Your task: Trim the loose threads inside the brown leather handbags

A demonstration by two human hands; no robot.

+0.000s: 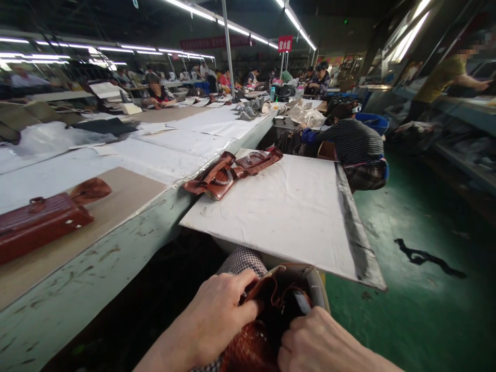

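Observation:
A brown crocodile-textured leather bag [267,320] rests on my lap at the bottom of the view, its mouth open toward me. My left hand [217,312] curls over the bag's left rim with closed fingers. My right hand [313,338] grips the right rim, fingers bent inward. A dark strip [301,301] shows inside the opening between the two hands. Checked trousers [242,260] show just beyond the bag.
A white-covered board [294,212] sticks out in front of me with brown leather bag parts [228,173] at its far left corner. A red-brown bag [39,222] lies on the long bench to the left. A seated person in a striped top [354,142] works ahead. A black scrap [426,257] lies on the green floor.

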